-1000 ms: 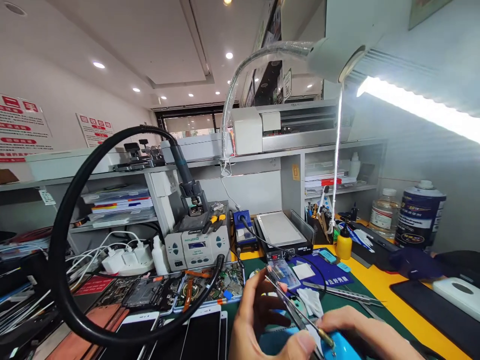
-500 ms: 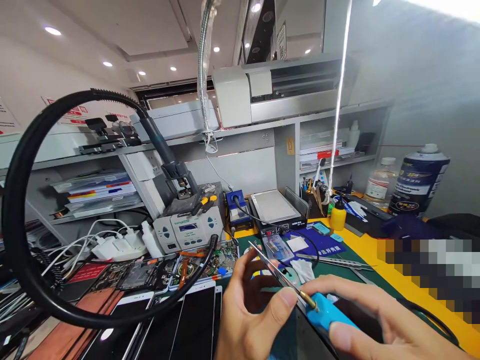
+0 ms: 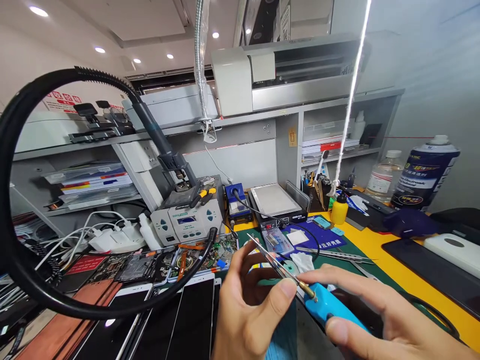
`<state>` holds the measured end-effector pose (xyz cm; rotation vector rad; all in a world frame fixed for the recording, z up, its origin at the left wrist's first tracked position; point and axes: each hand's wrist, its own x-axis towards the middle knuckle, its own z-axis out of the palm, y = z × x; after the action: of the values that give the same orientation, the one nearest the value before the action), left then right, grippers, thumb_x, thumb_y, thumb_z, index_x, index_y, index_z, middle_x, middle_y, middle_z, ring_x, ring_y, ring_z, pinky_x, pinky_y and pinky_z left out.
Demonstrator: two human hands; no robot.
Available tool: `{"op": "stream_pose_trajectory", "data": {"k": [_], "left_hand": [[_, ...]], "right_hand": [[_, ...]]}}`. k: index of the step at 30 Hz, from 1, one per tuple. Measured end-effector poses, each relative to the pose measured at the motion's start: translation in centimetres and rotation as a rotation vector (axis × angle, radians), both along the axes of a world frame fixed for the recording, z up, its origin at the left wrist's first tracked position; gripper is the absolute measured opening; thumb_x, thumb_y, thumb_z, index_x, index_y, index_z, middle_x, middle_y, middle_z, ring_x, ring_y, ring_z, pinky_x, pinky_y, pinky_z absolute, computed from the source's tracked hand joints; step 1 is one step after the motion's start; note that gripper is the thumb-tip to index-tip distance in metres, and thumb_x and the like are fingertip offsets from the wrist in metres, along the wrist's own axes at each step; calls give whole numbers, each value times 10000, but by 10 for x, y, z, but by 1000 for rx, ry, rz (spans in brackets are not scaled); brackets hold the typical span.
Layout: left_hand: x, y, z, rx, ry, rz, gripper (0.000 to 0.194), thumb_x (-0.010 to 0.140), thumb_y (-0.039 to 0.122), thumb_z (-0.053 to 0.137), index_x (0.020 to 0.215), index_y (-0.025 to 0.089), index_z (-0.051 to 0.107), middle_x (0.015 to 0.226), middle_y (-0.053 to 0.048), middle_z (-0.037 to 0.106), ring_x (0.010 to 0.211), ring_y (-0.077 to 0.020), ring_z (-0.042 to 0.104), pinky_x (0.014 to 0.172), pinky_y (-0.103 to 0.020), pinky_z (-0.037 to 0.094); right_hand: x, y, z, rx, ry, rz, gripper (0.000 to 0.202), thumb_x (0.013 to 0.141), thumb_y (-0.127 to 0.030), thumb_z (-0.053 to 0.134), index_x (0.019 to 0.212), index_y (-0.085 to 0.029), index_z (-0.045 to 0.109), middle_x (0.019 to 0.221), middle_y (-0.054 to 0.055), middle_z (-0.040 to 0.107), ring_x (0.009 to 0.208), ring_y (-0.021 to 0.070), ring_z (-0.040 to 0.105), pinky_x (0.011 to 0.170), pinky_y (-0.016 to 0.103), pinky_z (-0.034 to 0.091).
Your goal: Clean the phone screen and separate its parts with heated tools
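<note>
My right hand is wrapped round a blue handheld tool. From its front a brass collar and a thin metal shaft point up and to the left. My left hand curls its fingers and thumb round a thin flat piece, seen almost edge-on and reaching up past the fingertips. The tool's shaft lies along this piece; whether they touch, I cannot tell. What the left palm covers is hidden.
Phones lie left of my hands, near circuit boards. A black hose loops from a grey soldering station. Behind stand a flat heating plate, a yellow bottle and a spray can. Tweezers lie on the green mat.
The camera view has tilted slightly downward and shifted. Both hands keep their holds, with the blue tool and flat piece in nearly the same position relative to each other.
</note>
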<state>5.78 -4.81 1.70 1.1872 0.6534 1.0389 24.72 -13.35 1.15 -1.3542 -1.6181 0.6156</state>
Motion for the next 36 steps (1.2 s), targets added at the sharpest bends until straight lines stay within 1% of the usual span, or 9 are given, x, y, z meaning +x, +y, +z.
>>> {"op": "stream_pose_trajectory", "data": {"k": [4, 7, 10, 15, 23, 26, 28, 32, 36], "left_hand": [[0, 1, -2, 30, 16, 21, 749, 733, 438, 821, 1321, 159, 450, 1235, -160, 636, 1120, -272, 638, 815, -304, 556], [1, 2, -4, 39, 16, 19, 746, 745, 433, 813, 1325, 158, 434, 1250, -162, 622, 1083, -252, 649, 813, -297, 554], [1, 3, -4, 45, -3, 6, 725, 759, 420, 802, 1331, 156, 443, 1202, -146, 634, 992, -219, 666, 797, -294, 556], [0, 6, -4, 51, -26, 3, 633, 777, 401, 784, 1278, 159, 483, 1181, -132, 639, 974, -210, 668, 796, -287, 560], [0, 7, -4, 27, -27, 11, 587, 786, 394, 780, 1251, 174, 496, 1186, -113, 627, 946, -175, 643, 776, -253, 540], [0, 6, -4, 43, -22, 10, 600, 778, 403, 782, 1253, 169, 499, 1171, -113, 627, 951, -181, 646, 771, -255, 542], [0, 5, -3, 43, -36, 13, 608, 771, 395, 788, 1250, 167, 493, 1170, -119, 635, 954, -191, 653, 778, -266, 550], [0, 4, -4, 43, -29, 29, 641, 761, 396, 797, 1268, 160, 484, 1177, -131, 641, 950, -197, 659, 783, -277, 560], [0, 5, -5, 59, -25, 46, 651, 765, 400, 795, 1296, 165, 502, 1167, -126, 643, 946, -202, 661, 771, -276, 559]], "right_hand": [[5, 3, -4, 223, -286, -84, 461, 810, -383, 799, 1255, -362, 680, 1203, -24, 766, 1037, 200, 752, 849, 148, 588], [2, 3, -1, 293, -333, -95, 439, 808, -391, 794, 1229, -293, 716, 1180, 20, 776, 1013, 221, 760, 890, 195, 592], [0, 1, 0, 235, -261, -106, 463, 808, -429, 771, 1241, -270, 738, 1235, 53, 758, 1084, 290, 735, 952, 290, 589], [6, -7, -13, -25, -57, -235, 452, 842, -552, 699, 1252, -365, 733, 1322, -17, 711, 1216, 325, 663, 1013, 343, 548], [23, -6, -30, -81, -169, -274, 571, 769, -616, 733, 1258, -322, 719, 1319, 53, 709, 1231, 373, 643, 1034, 411, 521], [25, -4, -25, -158, -198, -232, 579, 736, -617, 758, 1233, -326, 702, 1307, 43, 706, 1227, 368, 638, 1036, 420, 530], [23, -4, -17, -215, -176, -177, 552, 744, -602, 757, 1226, -345, 675, 1278, 18, 710, 1192, 345, 653, 964, 358, 584], [11, 0, 6, -284, -90, -70, 417, 760, -555, 746, 1104, -326, 690, 1049, -5, 747, 944, 279, 713, 732, 251, 619], [1, 4, 22, -263, -8, 19, 324, 749, -465, 780, 1019, -302, 705, 909, -23, 729, 807, 228, 704, 638, 215, 595]]}}
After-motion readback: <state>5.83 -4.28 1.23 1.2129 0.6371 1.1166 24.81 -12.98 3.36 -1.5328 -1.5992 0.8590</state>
